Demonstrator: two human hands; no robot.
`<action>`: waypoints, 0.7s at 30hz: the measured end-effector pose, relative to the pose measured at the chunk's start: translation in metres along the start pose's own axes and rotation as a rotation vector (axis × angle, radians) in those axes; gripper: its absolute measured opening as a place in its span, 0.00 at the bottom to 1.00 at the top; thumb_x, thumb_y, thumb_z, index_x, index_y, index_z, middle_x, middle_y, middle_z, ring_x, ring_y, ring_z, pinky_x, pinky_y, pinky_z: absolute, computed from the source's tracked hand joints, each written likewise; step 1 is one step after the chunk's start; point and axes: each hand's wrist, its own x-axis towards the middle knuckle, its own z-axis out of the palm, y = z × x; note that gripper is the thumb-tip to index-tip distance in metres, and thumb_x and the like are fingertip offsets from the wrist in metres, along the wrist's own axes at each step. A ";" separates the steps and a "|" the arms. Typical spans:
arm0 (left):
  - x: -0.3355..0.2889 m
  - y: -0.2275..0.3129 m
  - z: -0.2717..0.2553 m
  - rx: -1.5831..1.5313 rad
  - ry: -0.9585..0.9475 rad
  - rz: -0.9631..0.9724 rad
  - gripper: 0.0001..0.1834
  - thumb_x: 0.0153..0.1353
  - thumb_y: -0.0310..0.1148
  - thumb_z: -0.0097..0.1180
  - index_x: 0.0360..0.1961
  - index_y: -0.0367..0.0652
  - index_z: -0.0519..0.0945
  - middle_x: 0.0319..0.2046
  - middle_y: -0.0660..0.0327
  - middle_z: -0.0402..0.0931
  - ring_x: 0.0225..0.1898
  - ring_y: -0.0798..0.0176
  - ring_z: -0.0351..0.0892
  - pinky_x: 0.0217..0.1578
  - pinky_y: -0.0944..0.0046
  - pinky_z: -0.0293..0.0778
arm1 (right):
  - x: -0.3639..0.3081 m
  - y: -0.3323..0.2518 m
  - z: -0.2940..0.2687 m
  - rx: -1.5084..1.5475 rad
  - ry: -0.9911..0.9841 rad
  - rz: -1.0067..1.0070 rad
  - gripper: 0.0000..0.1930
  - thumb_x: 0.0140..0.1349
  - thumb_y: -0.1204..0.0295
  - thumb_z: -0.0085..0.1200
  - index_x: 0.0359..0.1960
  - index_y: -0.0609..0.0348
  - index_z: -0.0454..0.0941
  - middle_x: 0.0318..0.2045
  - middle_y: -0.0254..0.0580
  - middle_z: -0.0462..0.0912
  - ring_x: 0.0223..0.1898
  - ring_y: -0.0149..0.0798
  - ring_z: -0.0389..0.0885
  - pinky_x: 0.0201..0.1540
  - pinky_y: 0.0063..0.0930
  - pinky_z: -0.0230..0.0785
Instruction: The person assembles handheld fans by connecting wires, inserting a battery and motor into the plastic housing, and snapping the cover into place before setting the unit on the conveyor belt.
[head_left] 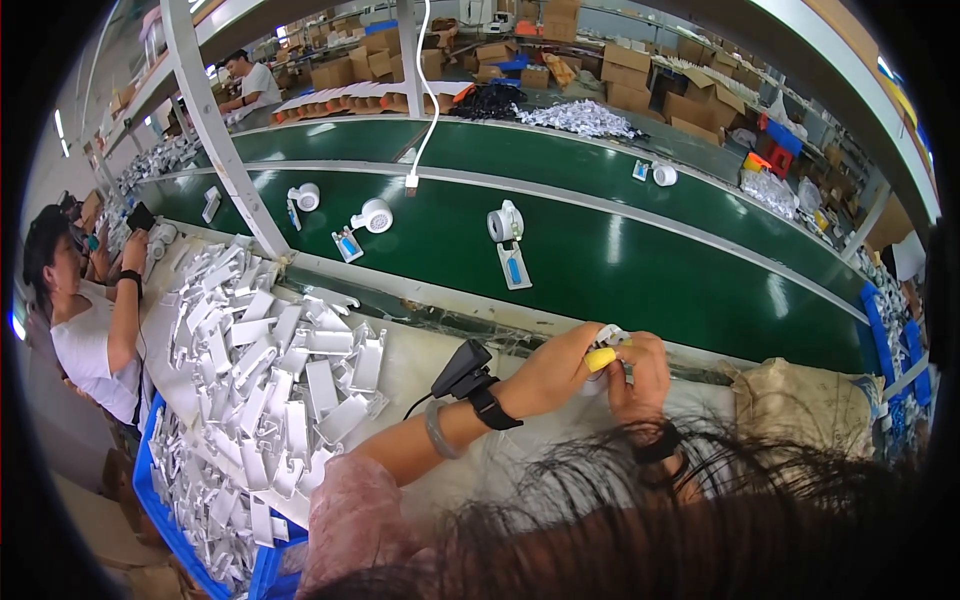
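Note:
My left hand [556, 372] is closed around a small white plastic part [612, 336], most of which the fingers cover. Pressed up against the same part is my right hand [642, 378], its fingers bent and closed. A short yellow piece [599, 359] shows between the hands; whether it is a finger cover or a separate item I cannot tell. Both hands are over the pale worktop [500, 450], just in front of the green conveyor belt [640, 280]. On the belt, nearest my hands, lies a white fan-like unit [507, 222] with an opened handle showing a blue cell [515, 268].
A large heap of white plastic covers [300, 390] fills the left, spilling into a blue bin [160, 480]. More white units [372, 216] sit on the belt. A sack [800, 405] lies at right. A white cable [430, 100] hangs ahead. A co-worker [95, 330] sits at left.

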 end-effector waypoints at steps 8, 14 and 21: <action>-0.002 0.010 -0.004 -0.214 -0.003 -0.095 0.16 0.65 0.36 0.49 0.48 0.36 0.71 0.30 0.55 0.76 0.30 0.61 0.75 0.34 0.62 0.71 | 0.000 0.000 0.001 0.092 -0.003 0.027 0.14 0.47 0.87 0.60 0.34 0.60 0.74 0.30 0.46 0.74 0.39 0.52 0.78 0.44 0.41 0.74; 0.001 0.007 -0.001 -0.227 0.019 -0.105 0.14 0.64 0.36 0.49 0.45 0.36 0.71 0.27 0.56 0.75 0.28 0.60 0.74 0.31 0.62 0.70 | -0.001 0.002 0.002 0.073 -0.016 0.043 0.14 0.47 0.87 0.60 0.34 0.60 0.73 0.29 0.46 0.74 0.39 0.52 0.79 0.45 0.43 0.75; -0.003 -0.003 -0.003 -0.121 0.007 -0.063 0.09 0.65 0.33 0.48 0.38 0.36 0.73 0.24 0.57 0.74 0.26 0.60 0.73 0.30 0.62 0.69 | -0.004 -0.001 0.010 0.090 -0.002 0.061 0.13 0.47 0.87 0.60 0.33 0.61 0.73 0.28 0.46 0.74 0.39 0.52 0.79 0.46 0.42 0.75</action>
